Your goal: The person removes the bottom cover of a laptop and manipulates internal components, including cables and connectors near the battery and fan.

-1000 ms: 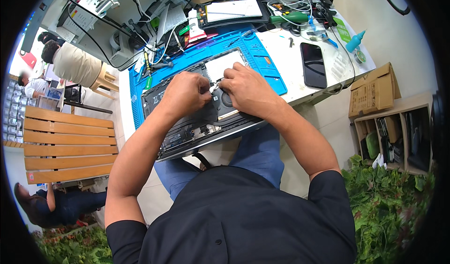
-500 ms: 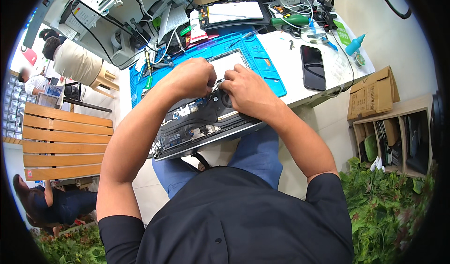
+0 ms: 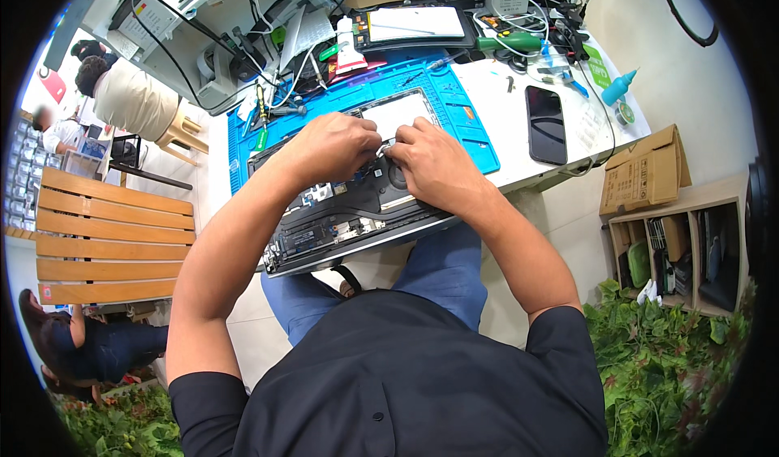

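An opened laptop (image 3: 365, 195) with its inner parts bare rests tilted, its far part on a blue work mat (image 3: 475, 136) and its near edge over my lap. Over the fan (image 3: 395, 176) and the board beside it, my left hand (image 3: 345, 144) and my right hand (image 3: 438, 165) work close together. The fingers of both are pinched. A small pale piece shows between the fingertips, too small to name; my fingers cover most of it. Towards the far side of the laptop lies a flat white panel (image 3: 399, 114).
A black phone (image 3: 545, 124) lies right of the mat, near a blue dropper bottle (image 3: 618, 88). Screwdrivers (image 3: 261, 114), cables and a green-handled tool (image 3: 510, 43) crowd the back. A cardboard box (image 3: 645, 169) sits on a shelf at right; a slatted bench (image 3: 114, 238) stands left.
My left hand has shifted slightly right and lower over the laptop, closer to my right hand. Both keep their pinch, and the pale piece between the fingertips shows more. The view has shifted slightly.
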The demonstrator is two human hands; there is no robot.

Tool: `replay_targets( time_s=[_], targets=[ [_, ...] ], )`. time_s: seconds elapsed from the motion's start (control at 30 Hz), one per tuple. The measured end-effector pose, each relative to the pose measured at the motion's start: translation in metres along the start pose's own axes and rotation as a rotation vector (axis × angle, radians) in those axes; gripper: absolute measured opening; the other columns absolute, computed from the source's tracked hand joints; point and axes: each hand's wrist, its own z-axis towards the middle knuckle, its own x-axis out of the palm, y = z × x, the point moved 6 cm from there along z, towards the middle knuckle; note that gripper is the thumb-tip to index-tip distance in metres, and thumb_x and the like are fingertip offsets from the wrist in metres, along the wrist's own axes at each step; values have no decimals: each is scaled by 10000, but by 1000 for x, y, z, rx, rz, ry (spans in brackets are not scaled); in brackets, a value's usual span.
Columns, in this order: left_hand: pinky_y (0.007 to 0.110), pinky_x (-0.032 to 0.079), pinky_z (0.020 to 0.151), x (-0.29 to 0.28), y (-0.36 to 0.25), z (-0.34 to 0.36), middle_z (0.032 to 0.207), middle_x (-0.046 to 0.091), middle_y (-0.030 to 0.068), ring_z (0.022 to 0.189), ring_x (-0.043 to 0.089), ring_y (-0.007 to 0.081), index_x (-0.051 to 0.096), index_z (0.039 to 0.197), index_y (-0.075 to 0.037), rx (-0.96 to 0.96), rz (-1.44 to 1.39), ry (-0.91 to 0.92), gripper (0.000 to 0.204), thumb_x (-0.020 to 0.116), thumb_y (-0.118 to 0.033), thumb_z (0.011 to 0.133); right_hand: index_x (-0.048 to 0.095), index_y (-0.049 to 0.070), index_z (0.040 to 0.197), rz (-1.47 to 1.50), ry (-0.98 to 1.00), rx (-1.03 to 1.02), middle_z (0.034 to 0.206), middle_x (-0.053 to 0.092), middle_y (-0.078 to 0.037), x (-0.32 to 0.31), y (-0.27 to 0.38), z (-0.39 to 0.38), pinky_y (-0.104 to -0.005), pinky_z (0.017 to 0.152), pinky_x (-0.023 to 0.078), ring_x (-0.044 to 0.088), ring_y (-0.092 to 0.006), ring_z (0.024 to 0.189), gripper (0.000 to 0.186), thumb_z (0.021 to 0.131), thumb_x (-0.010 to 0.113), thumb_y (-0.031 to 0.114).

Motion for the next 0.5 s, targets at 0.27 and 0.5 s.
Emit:
replay_targets(
  time_s=[0.27, 0.5],
  targets=[
    [463, 581, 738, 10, -5, -17, 901, 657, 79, 855, 709, 330, 677, 900, -70, 94, 51, -207, 51, 728, -69, 897, 813, 14, 1081, -22, -2, 7, 1051, 704, -113, -1, 3, -1, -412, 976, 545, 633, -309, 1036, 259, 864, 674, 0],
    [470, 584, 686, 20, -5, -29, 866, 675, 106, 797, 720, 344, 703, 914, -52, -148, 16, -372, 92, 762, -122, 909, 818, 18, 1058, 3, -18, 18, 1063, 710, -121, -2, 3, -3, -433, 977, 551, 640, -325, 1057, 254, 862, 657, 9]
  ],
)
